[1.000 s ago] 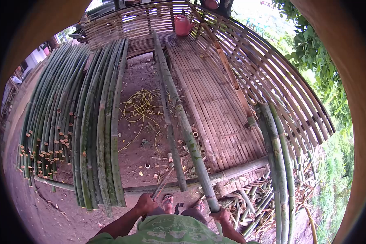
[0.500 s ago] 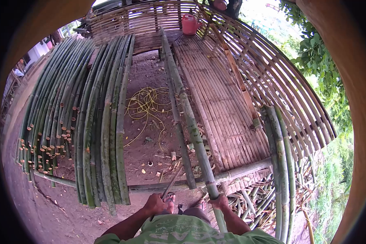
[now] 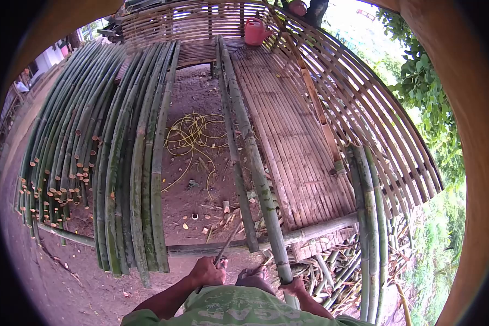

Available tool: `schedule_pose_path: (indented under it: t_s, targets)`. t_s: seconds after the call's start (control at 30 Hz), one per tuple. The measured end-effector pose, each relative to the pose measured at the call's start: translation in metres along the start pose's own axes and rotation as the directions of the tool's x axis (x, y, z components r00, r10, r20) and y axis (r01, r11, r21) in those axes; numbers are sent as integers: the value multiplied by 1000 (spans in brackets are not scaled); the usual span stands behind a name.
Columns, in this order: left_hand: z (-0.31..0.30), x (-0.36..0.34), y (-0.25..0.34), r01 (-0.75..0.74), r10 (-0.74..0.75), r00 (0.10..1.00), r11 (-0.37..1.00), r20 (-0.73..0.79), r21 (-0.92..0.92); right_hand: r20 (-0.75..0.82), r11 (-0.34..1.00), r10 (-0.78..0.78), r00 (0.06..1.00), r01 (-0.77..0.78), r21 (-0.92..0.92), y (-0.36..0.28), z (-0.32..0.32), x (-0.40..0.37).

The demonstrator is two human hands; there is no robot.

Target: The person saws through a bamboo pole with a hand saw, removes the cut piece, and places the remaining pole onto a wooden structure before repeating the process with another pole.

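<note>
My left hand (image 3: 209, 273) is closed around the handle of a machete (image 3: 229, 243), its narrow dark blade pointing forward. The grip itself is hidden inside my fist. On the other side, my right hand (image 3: 293, 288) is wrapped round the near end of a long green bamboo pole (image 3: 262, 190). That pole runs away from me, lying across a horizontal bamboo rail (image 3: 320, 231) and reaching to the far bench. Just left of it lies a thinner bamboo pole (image 3: 238, 171), untouched by either hand.
Several cut bamboo poles (image 3: 65, 136) are stacked at left, with longer poles (image 3: 146, 163) beside them. A slatted bench (image 3: 293, 141) stands right, with upright poles (image 3: 370, 228) near its front. Yellow hose (image 3: 193, 133) coils on the ground. A red watering can (image 3: 254, 32) sits far back.
The view has shifted slightly, and my feet show in a different position near the rail. Both hands keep their holds, on the machete and the bamboo pole.
</note>
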State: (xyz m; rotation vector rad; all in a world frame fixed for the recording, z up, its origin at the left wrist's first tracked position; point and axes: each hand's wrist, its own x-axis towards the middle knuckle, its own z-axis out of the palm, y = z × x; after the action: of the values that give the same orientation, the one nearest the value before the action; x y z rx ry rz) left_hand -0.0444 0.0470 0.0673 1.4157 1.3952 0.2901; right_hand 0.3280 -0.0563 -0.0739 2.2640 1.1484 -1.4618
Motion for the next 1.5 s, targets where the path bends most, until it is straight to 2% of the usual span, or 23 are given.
schedule_pose_path:
  t_s: [0.1, 0.13, 0.2, 0.23, 0.37, 0.4, 0.43, 0.47, 0.57, 0.63, 0.67, 0.7, 0.73, 0.77, 0.83, 0.93, 0.97, 1.03, 1.07, 1.17, 1.27, 1.37, 1.5]
  targets:
    - [8, 7, -10, 58, -62, 998, 987, 19, 153, -7, 991, -43, 999, 42, -126, -10, -6, 20]
    - [9, 9, -13, 87, -92, 996, 975, 14, 204, -2, 988, -106, 994, 105, -112, -8, -7, 32]
    - [11, 10, -12, 49, -48, 999, 976, -11, 213, -53, 974, -201, 978, 194, -117, -22, -12, 35]
    - [13, 10, -12, 30, -26, 999, 976, -21, 216, -61, 973, -184, 981, 173, -152, -33, -12, 42]
    - [8, 19, -4, -20, 12, 999, 979, 44, 201, -17, 953, -258, 966, 251, -169, -77, -34, 53]
    - [7, 23, 5, -29, 19, 998, 983, 54, 179, -52, 944, -294, 954, 281, -170, -79, -31, 63]
    - [7, 22, 8, -36, 26, 997, 987, 66, 155, -3, 961, -246, 969, 243, -129, -94, -40, 56]
    - [17, 33, -19, -121, 123, 992, 966, 4, 227, -9, 954, -265, 964, 261, -150, -90, -37, 64]
    - [12, 28, -9, -84, 85, 996, 976, 1, 201, -30, 939, -320, 947, 313, -144, -70, -24, 94]
    - [14, 20, -7, -1, 5, 998, 998, -55, 59, -71, 919, -352, 933, 330, -215, -65, -16, 108]
    - [15, 18, -20, -11, 24, 995, 991, -97, 137, -88, 904, -367, 926, 333, -269, -65, -13, 112]
    - [14, 12, -38, -20, 48, 991, 977, -128, 214, -85, 950, -298, 951, 286, -129, -67, -16, 106]
    - [6, -5, -37, 18, 10, 992, 975, -123, 224, -87, 960, -240, 967, 224, -168, -74, -17, 103]
    - [-10, -18, -25, 35, -1, 991, 970, -137, 241, -119, 958, -284, 951, 275, -83, -73, -19, 97]
    - [-36, -51, -21, 14, 5, 997, 968, -76, 250, -228, 974, -227, 947, 227, -26, -75, -14, 94]
    - [-58, -71, -18, 103, -97, 995, 967, -37, 231, -140, 985, -167, 976, 173, 28, -87, -24, 76]
    - [-58, -67, -17, 60, -51, 998, 975, -48, 216, -151, 987, -149, 977, 156, 34, -84, -18, 84]
    - [-48, -53, -19, -31, 45, 996, 982, -76, 184, -269, 983, -179, 946, 181, -18, -86, -12, 78]
    - [-42, -42, -16, -160, 165, 986, 975, -18, 151, -260, 984, -175, 950, 175, -22, -88, -12, 77]
    - [-16, -8, -11, -174, 158, 984, 949, 81, 263, -250, 992, -128, 960, 128, -16, -92, -17, 66]
    - [8, 18, -18, -318, 291, 948, 882, 129, 347, -235, 999, -34, 972, 39, 18, -105, -23, 50]
    - [23, 34, -31, -405, 356, 914, 814, 194, 415, -240, 999, -12, 971, 23, 42, -104, -22, 50]
    - [27, 37, -25, -370, 306, 928, 834, 214, 410, -293, 997, -25, 956, 46, 64, -100, -17, 55]
